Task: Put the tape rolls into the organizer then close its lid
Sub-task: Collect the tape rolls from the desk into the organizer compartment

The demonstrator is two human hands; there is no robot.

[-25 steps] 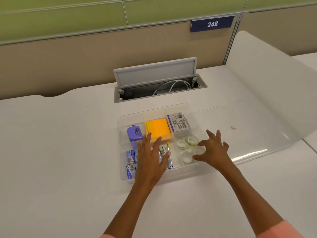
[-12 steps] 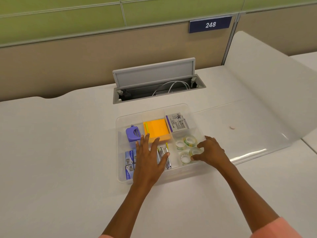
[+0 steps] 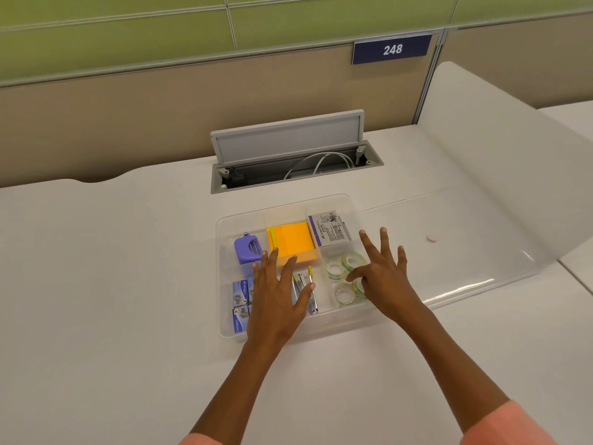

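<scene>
A clear plastic organizer (image 3: 224, 329) lies on the white desk, divided into compartments. Several clear tape rolls (image 3: 345, 293) with green cores sit in its front right compartment. Its transparent lid (image 3: 449, 252) lies flat and open to the right. My right hand (image 3: 383, 277) hovers over the tape compartment with fingers spread, holding nothing and partly hiding one roll. My left hand (image 3: 279, 297) lies flat, fingers apart, over the organizer's front middle.
The other compartments hold a purple hole punch (image 3: 245, 252), orange sticky notes (image 3: 293, 240), a white packet (image 3: 332, 228), blue staple boxes (image 3: 240, 303) and a metal stapler (image 3: 305, 290). An open cable hatch (image 3: 288, 162) lies behind. A white curved panel (image 3: 500, 149) rises at right.
My right hand pinched at a tape roll in the compartment, then let go and spread its fingers forward over the rolls. My left hand stayed flat on the organizer.
</scene>
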